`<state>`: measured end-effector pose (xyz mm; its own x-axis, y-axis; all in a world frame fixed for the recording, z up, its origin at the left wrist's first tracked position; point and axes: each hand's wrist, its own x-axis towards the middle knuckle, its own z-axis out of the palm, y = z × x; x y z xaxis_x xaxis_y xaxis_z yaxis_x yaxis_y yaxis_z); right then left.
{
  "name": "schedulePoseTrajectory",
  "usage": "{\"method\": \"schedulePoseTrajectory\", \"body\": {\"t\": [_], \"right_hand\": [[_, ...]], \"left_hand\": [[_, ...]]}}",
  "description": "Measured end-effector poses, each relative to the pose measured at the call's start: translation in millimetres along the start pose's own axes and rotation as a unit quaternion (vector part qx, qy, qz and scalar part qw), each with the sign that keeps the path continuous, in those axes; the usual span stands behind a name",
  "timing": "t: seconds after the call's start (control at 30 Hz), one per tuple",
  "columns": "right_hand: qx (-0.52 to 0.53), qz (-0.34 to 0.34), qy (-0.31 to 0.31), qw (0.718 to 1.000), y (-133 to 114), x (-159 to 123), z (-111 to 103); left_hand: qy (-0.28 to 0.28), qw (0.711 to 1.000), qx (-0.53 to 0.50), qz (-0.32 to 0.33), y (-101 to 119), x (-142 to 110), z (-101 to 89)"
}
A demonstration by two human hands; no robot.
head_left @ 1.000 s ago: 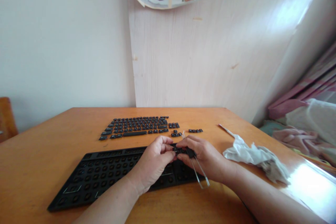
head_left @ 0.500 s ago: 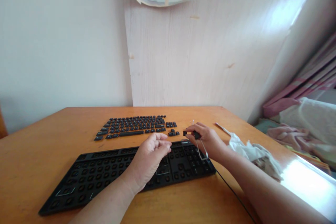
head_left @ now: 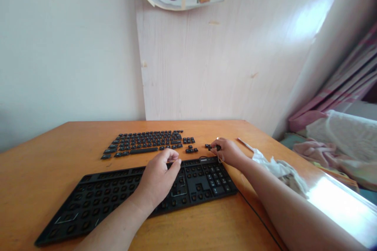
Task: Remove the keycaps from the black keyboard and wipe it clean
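A black keyboard (head_left: 193,183) lies on the table, most of its keys taken off, with the number-pad keys (head_left: 219,180) still on it at the right. My right hand (head_left: 231,152) is beyond its far right corner, low over the table. Its fingers are closed on a wire keycap puller (head_left: 218,148) with a black handle. At its fingertips are small black keycaps (head_left: 207,146); whether the hand touches them I cannot tell. Above the middle of the keyboard hovers my left hand (head_left: 160,176), fingers curled in toward the thumb, nothing visible in it.
Loose keycaps (head_left: 147,140) lie in keyboard order behind the keyboard, with smaller groups (head_left: 189,140) to their right. At the right are a thin stick (head_left: 245,144) and a crumpled white cloth (head_left: 272,166). A cable (head_left: 259,216) runs toward the front edge.
My right hand has lowered toward the table beyond the keyboard, with the keycap puller in it. My left hand has drawn slightly left and its fingers are curled tighter. The view has shifted a little.
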<state>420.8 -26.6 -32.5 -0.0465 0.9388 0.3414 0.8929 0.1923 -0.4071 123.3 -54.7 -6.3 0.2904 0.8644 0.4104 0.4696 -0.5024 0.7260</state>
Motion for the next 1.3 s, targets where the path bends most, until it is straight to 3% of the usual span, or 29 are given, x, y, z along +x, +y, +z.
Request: {"method": "schedulePoseTrajectory", "body": {"t": [0.57, 1.3], "right_hand": [[-0.004, -0.023, -0.025, 0.999, -3.8, 4.5, -0.1], [-0.004, -0.021, -0.016, 1.0, 0.3, 4.6, 3.4]], "left_hand": [[-0.033, 0.997, 0.067, 0.029, -13.1, -1.1, 6.3], [-0.036, 0.995, 0.089, 0.035, -9.8, -1.0, 5.7]]}}
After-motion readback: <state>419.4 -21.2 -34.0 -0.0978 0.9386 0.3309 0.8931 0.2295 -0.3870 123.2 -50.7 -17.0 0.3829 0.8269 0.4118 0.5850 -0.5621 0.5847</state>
